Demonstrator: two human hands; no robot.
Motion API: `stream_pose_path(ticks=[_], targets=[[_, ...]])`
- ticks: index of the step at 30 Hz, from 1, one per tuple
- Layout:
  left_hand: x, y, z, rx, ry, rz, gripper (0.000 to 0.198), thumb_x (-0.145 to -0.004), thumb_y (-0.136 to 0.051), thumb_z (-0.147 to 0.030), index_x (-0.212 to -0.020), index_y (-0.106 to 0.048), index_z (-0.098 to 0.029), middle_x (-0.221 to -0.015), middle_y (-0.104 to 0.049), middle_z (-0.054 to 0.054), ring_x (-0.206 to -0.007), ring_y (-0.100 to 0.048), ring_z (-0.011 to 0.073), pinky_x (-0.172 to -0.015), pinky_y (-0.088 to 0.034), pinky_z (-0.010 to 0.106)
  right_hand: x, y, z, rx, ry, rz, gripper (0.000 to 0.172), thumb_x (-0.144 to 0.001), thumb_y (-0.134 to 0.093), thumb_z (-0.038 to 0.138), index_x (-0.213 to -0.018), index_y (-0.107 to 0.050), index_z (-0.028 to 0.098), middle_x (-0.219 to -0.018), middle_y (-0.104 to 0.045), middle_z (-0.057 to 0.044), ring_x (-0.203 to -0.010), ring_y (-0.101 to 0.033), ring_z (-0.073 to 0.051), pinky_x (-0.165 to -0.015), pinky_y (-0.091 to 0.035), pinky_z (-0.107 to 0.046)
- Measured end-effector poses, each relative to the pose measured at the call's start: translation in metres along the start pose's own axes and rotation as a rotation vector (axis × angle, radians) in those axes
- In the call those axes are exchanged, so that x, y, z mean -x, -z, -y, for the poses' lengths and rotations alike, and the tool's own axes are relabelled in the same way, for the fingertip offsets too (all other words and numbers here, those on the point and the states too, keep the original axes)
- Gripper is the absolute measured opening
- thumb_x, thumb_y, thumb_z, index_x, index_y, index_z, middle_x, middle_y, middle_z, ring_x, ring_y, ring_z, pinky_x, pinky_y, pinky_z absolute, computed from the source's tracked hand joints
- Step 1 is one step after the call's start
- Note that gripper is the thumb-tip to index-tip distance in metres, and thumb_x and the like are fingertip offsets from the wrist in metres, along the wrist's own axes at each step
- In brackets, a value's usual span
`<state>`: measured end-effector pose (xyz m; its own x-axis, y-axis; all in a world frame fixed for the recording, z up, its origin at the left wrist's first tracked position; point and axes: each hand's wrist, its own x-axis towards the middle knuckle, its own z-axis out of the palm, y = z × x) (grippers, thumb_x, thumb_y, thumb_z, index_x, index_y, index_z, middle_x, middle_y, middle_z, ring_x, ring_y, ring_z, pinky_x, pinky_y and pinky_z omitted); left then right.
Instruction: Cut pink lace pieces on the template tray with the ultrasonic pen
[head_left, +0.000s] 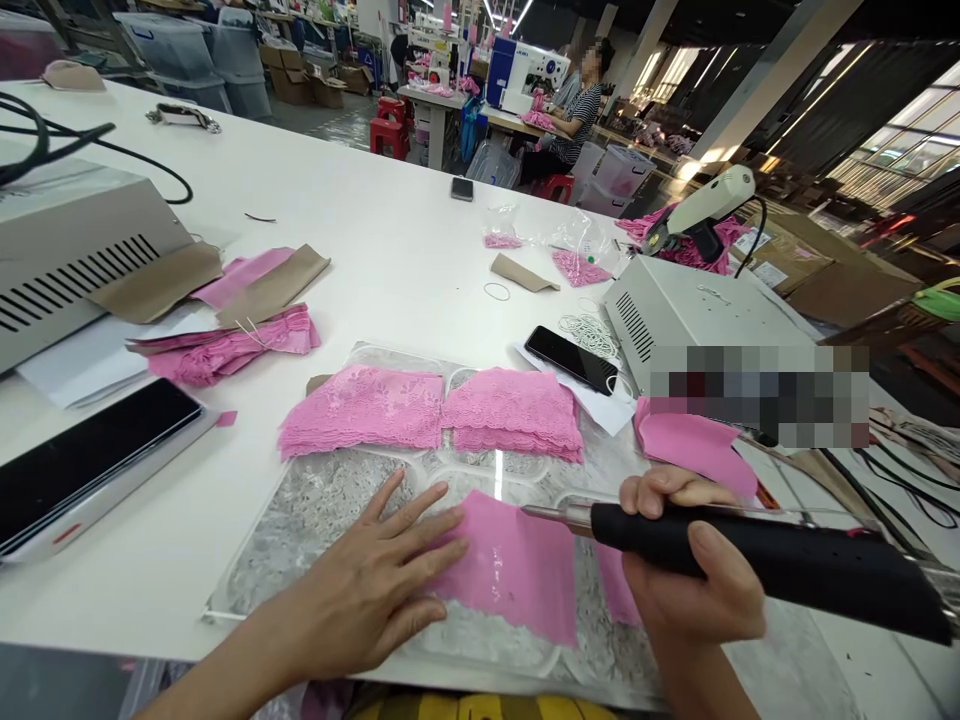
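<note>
My left hand (367, 580) lies flat with its fingers spread, the fingertips resting on the left edge of a pink fabric piece (521, 570). My right hand (694, 590) is wrapped round a hand-held tool (750, 550) with a thick black handle and a tapered metal tip. That tip points left, over the fabric's upper edge; whether it touches cannot be made out. Another pink piece (616, 590) is partly hidden under the tool and hand. Beneath everything is a marbled grey board (315, 520). Two stacks of pink lace, a left stack (364, 410) and a right stack (517, 405), lie behind.
A grey vented box (712, 310) stands at right, with a second vented box (82, 250) at left. Phones lie about: one (574, 358) beside white elastic cord (589, 335), a larger one (105, 460) at left. Tied pink bundles (232, 345) rest at left.
</note>
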<state>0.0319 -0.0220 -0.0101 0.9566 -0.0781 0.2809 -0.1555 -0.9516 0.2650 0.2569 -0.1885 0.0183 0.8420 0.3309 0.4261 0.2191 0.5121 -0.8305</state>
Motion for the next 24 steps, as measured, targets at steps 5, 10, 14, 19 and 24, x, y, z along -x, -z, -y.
stream_pose_path(ticks=[5,10,14,19,24], targets=[[-0.001,0.001,0.0,-0.007,-0.014,-0.018,0.045,-0.098,-0.054,-0.037,-0.14,-0.051,-0.022,-0.143,-0.054,0.004,-0.145,-0.031,0.0273,-0.123,-0.001,0.054,0.0,0.015,0.007,0.037,0.017,-0.052,0.011,-0.064,-0.056,0.024,-0.071,-0.061,0.018,-0.072,-0.055,-0.001,-0.056,-0.046,-0.011,-0.052,-0.043,-0.03],[0.0,0.001,0.0,-0.065,-0.026,-0.023,0.043,-0.098,-0.054,-0.036,-0.138,-0.053,-0.019,-0.145,-0.052,0.003,-0.147,-0.026,0.0263,-0.123,0.006,0.051,0.002,0.014,0.005,0.028,0.023,-0.036,0.01,-0.066,-0.056,0.025,-0.073,-0.061,0.018,-0.074,-0.055,-0.001,-0.057,-0.047,-0.011,-0.053,-0.044,-0.03],[0.0,0.001,0.001,-0.097,-0.041,-0.007,0.043,-0.098,-0.053,-0.036,-0.137,-0.054,-0.019,-0.145,-0.052,0.005,-0.147,-0.025,0.0265,-0.123,0.007,0.05,0.003,0.011,0.003,0.022,0.014,-0.02,0.007,-0.069,-0.057,0.024,-0.073,-0.061,0.019,-0.075,-0.055,-0.001,-0.057,-0.048,-0.011,-0.054,-0.045,-0.031],[0.0,0.001,0.002,-0.107,-0.042,-0.022,0.044,-0.098,-0.052,-0.034,-0.14,-0.051,-0.018,-0.148,-0.048,0.003,-0.15,-0.018,0.0253,-0.123,0.008,0.049,0.0,0.01,0.003,0.02,0.017,0.006,0.006,-0.07,-0.059,0.022,-0.074,-0.061,0.019,-0.075,-0.056,-0.001,-0.058,-0.049,-0.011,-0.054,-0.045,-0.03],[0.0,0.0,0.002,-0.131,-0.042,-0.017,0.046,-0.098,-0.053,-0.035,-0.141,-0.049,-0.019,-0.15,-0.046,0.001,-0.15,-0.017,0.025,-0.123,0.007,0.048,-0.01,0.024,0.012,0.055,0.055,-0.102,0.009,-0.065,-0.057,0.024,-0.07,-0.06,0.018,-0.073,-0.055,-0.001,-0.057,-0.047,-0.011,-0.054,-0.044,-0.031]])
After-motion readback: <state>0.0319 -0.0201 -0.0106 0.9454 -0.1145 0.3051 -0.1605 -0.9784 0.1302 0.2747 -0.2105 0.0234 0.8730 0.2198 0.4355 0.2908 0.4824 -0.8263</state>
